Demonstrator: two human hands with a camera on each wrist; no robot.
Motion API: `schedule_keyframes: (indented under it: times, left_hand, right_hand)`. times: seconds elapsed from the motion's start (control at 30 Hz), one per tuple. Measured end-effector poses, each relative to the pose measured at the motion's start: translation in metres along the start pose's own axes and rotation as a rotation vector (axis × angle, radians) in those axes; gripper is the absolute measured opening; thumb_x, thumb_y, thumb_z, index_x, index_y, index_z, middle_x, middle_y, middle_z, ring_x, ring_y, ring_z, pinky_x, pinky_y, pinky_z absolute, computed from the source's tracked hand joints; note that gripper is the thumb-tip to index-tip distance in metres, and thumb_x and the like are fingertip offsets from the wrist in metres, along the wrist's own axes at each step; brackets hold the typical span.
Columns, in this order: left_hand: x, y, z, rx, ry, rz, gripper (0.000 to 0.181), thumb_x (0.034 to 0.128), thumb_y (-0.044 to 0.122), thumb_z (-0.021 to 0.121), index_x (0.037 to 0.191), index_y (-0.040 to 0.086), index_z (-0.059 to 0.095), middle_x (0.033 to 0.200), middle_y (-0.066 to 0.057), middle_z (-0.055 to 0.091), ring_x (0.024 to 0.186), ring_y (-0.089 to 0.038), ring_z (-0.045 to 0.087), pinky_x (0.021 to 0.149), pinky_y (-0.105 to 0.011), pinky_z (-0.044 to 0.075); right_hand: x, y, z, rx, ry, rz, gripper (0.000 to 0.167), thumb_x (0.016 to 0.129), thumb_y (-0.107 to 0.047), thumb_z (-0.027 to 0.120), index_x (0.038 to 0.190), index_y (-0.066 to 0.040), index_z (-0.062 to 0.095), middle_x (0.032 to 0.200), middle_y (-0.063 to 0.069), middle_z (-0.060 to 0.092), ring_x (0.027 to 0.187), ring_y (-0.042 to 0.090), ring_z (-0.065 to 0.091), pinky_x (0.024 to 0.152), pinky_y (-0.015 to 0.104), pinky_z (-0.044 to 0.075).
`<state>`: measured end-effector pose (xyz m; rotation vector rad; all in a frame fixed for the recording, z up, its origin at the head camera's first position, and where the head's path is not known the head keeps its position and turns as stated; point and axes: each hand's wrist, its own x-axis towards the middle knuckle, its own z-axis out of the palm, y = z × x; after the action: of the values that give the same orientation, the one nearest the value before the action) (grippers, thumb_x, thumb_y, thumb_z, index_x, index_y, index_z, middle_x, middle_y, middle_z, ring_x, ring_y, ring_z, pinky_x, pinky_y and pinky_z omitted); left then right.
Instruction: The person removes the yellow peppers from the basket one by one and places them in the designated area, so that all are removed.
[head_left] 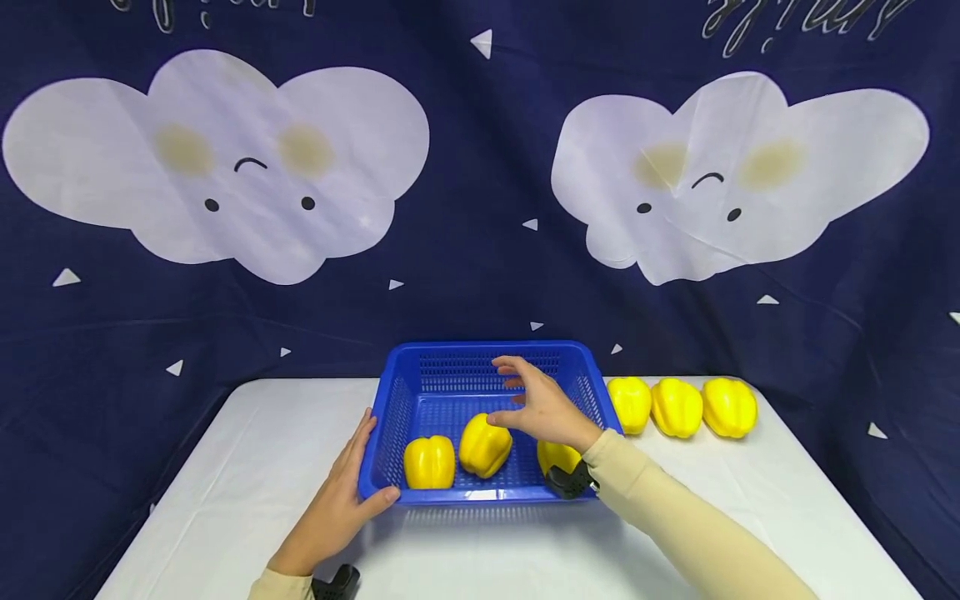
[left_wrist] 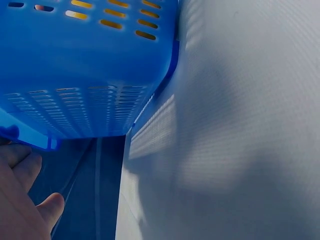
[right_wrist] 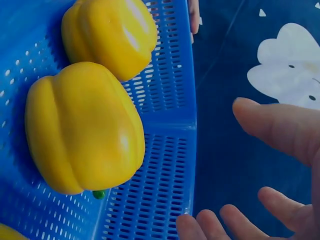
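A blue perforated plastic basket [head_left: 487, 496] holds three yellow bell peppers: one at the left [head_left: 430, 463], a tilted bell pepper [head_left: 483, 450] in the middle, and a third bell pepper [head_left: 557, 454] partly hidden by the right wrist. My left hand [head_left: 337, 500] rests against the basket's left side, fingers extended along the wall and thumb by the front corner. Over the basket hovers my right hand [head_left: 543, 408], fingers spread and loosely curved, holding nothing. In the right wrist view, a gap separates its fingers from the large bell pepper [right_wrist: 85, 130].
Three more yellow bell peppers [head_left: 677, 408] stand in a row on the white tabletop [head_left: 285, 442], right of the basket. A dark blue cloth [head_left: 480, 275] with cloud prints hangs behind the table. Both wrists wear black devices [head_left: 567, 481].
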<state>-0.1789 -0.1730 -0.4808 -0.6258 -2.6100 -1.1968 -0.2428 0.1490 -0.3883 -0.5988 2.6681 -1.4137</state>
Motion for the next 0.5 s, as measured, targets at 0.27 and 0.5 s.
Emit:
schedule_keyframes:
  times: [0.27,0.5]
  left_hand:
    - [0.0,-0.001,-0.001,-0.006,0.0,0.007,0.096,0.0898,0.027,0.074,0.162,0.012,0.013,0.168,-0.013,0.009,0.149,-0.044,0.018,0.108,-0.074,0.024]
    - [0.0,-0.002,0.0,-0.023,-0.001,0.014,0.095,0.0895,0.025,0.074,0.162,0.013,0.013,0.168,-0.015,0.01,0.149,-0.045,0.018,0.108,-0.074,0.024]
  right_hand:
    - [0.012,0.004,0.007,-0.029,-0.042,0.011,0.074,0.083,-0.017,0.083,0.146,-0.011,0.045,0.141,0.016,0.053,0.125,0.037,0.055,0.1,0.05,0.05]
    - [0.02,0.005,0.01,-0.11,-0.106,0.055,0.071,0.083,-0.023,0.083,0.144,-0.01,0.048,0.137,0.017,0.057,0.119,0.034,0.059,0.098,0.047,0.051]
